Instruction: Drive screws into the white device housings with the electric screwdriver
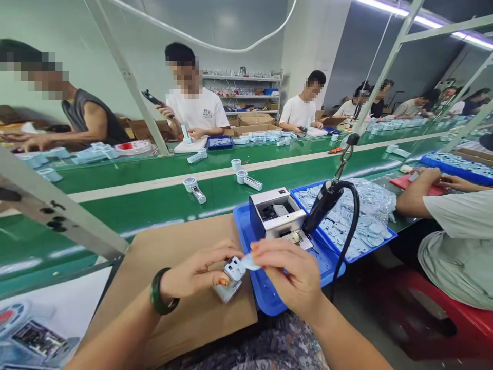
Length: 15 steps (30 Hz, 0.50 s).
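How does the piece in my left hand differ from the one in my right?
The boxy piece in your left hand has dark openings; the thin piece in your right hand shows none. The boxy piece looks thick, the thin piece flat. Both are pale blue.

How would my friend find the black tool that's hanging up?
Start at the long green belt and come to its near side, where an open-topped white box sits in a blue tray. The black tool hangs just right of that box, slanting down. Nothing beside it has its metal hook and thick black cable.
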Motion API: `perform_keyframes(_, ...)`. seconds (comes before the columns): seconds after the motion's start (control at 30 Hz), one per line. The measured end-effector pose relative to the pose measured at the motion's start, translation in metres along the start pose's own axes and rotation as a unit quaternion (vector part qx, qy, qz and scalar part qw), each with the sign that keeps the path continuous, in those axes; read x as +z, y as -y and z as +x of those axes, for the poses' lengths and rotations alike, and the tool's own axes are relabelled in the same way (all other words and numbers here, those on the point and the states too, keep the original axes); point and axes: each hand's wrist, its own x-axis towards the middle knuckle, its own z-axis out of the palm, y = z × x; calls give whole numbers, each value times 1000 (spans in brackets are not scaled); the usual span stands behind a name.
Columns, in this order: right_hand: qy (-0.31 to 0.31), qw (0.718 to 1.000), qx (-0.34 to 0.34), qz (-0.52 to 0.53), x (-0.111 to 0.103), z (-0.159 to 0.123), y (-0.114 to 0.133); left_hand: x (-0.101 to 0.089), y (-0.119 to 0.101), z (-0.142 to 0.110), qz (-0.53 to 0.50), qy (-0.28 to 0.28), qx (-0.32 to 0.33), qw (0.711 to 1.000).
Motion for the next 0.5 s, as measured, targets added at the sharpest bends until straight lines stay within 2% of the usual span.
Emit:
perform_keyframes(0.07, 25, 998, -63, -16, 20, 8, -13, 13, 8, 1, -40, -12, 1, 999)
perform_keyframes(0.13, 55, 992, -92, -65, 26, 7, -22, 19, 17, -1, -75, -43, -3, 996)
perform_keyframes(0.23, 100, 982, -92, -131, 22, -2, -23, 21, 27, -6, -110, -66, -13, 992)
perform_keyframes(0.37, 162, 972, -91, -145, 14, -7, -20, 21, 30, -13, -124, -79, -34, 989)
perform_keyframes(0.5, 170, 973, -94, -126, 15, -6, -32, 33, 26, -15, -90, -103, -39, 990)
